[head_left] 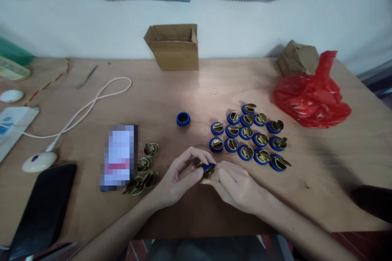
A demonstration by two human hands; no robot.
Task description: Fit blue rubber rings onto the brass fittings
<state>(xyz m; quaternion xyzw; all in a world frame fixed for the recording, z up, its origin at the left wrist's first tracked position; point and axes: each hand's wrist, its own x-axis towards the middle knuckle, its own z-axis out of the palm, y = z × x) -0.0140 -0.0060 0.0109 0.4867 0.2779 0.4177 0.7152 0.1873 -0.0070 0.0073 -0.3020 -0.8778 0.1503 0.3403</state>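
Observation:
Near the table's front edge, my left hand (180,179) pinches a blue ring with a brass-coloured round clip piece (208,168) between thumb and fingers. From the other side, my right hand (234,185) is closed at the same piece, its fingertips against the edge; fingers hide much of it. To the right lie several blue rings with brass clip pieces (246,132) set in them, some with the flap raised. One bare blue ring (183,119) lies beyond my left hand. Several loose brass clip pieces (143,165) lie left of that hand, some overlapping.
A phone with a lit, blurred screen (118,155) and a dark phone (43,208) lie left. A white cable (88,104) loops near a power strip (15,126). An open cardboard box (179,55) stands at the back; a red plastic bag (312,98) and brown package (297,59) sit right.

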